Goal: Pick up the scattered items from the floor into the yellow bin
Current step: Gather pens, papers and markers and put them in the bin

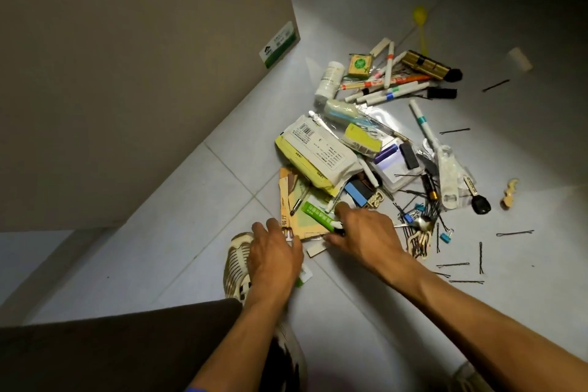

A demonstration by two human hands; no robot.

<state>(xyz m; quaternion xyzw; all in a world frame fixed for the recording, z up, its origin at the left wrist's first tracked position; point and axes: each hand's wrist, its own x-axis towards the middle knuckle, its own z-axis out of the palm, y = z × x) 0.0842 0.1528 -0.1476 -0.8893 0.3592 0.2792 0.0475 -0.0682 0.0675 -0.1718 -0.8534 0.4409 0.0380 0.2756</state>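
With nearly every scattered item (375,137) remaining on the floor (197,232) and no yellow bin in view, left hand (273,259) and right hand (366,232) reach open-fingered onto the papers (302,223)

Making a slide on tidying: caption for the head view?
Both hands, left hand and right hand, reach for paper cards at the near edge of clutter scattered on the tiled floor.

Both hands, left (273,259) and right (366,232), rest on papers (304,219) at lower centre; clutter pile (381,137) fills centre-right floor (178,216).
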